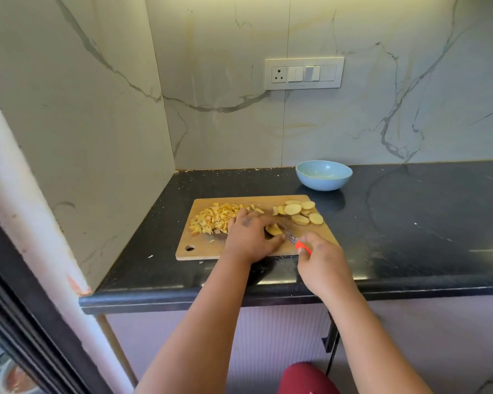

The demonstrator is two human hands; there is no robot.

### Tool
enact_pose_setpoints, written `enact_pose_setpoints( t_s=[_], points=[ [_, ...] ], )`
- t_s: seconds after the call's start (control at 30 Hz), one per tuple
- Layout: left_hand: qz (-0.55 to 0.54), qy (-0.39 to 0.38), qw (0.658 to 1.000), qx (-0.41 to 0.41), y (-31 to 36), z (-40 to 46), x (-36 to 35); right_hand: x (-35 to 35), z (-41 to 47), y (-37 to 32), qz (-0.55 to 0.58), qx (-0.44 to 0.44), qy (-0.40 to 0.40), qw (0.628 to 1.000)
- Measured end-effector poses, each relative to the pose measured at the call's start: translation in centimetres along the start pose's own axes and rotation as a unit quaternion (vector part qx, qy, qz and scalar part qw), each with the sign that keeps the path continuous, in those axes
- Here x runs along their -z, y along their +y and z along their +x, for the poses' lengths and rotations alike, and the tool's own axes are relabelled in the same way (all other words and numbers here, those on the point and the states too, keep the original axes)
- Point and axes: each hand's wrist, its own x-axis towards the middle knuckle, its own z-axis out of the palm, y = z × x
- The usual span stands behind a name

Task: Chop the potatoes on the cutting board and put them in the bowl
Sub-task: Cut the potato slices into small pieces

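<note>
Still chopping: my left hand (249,237) is pinning a potato piece (273,230), my right hand (319,258) is gripping the knife (296,243). Slices (299,213) are waiting; bowl (323,175) comes later.

Bare dark surface (410,223) lies open at three o'clock of the cutting board (199,251), the bowl (323,175) stands at one o'clock, and walls close nine and twelve.

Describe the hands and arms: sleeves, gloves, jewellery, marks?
Both forearms bare as far as the frame shows, no sleeves in view. No gloves, watch or rings visible. The left hand has a small dark smudge on its back; the right hand shows none.
</note>
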Motion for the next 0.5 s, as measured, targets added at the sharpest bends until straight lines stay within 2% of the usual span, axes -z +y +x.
enact_pose_setpoints(
  t_s=[0.23, 0.37, 0.5],
  points=[
    [-0.007, 0.002, 1.0, -0.022, 0.0, -0.7, -0.1, 1.5, 0.2, -1.3, -0.067, -0.011, -0.028, 0.997],
    [-0.028, -0.011, 0.999, -0.014, -0.2, -0.7, -0.3, 2.1, 0.5, -3.0, -0.129, -0.036, -0.07, 0.989],
    [-0.025, -0.016, 1.0, 0.005, -0.1, -0.7, -0.3, 2.5, 1.0, -5.0, -0.2, -0.022, -0.104, 0.974]
  ],
)
